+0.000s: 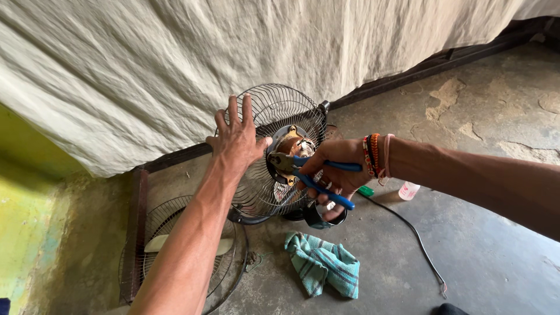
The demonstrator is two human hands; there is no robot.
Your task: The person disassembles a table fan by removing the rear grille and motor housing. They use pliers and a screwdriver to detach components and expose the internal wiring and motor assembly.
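Note:
A table fan stands on the floor with its rear wire guard (281, 105) upright and its bare motor (293, 143) showing in the middle. My left hand (236, 137) lies flat on the guard's left side, fingers spread upward. My right hand (338, 169) grips blue-handled pliers (309, 175), whose jaws sit at the motor's left edge. Coloured bracelets ring my right wrist. The fan's dark base (315, 217) shows under my right hand.
A second wire fan guard (227, 262) lies on the floor under my left forearm. A teal striped cloth (322, 262) is crumpled in front. A black cable (417, 239) runs right, past a small white bottle (408, 190). A pale sheet (175, 70) hangs behind.

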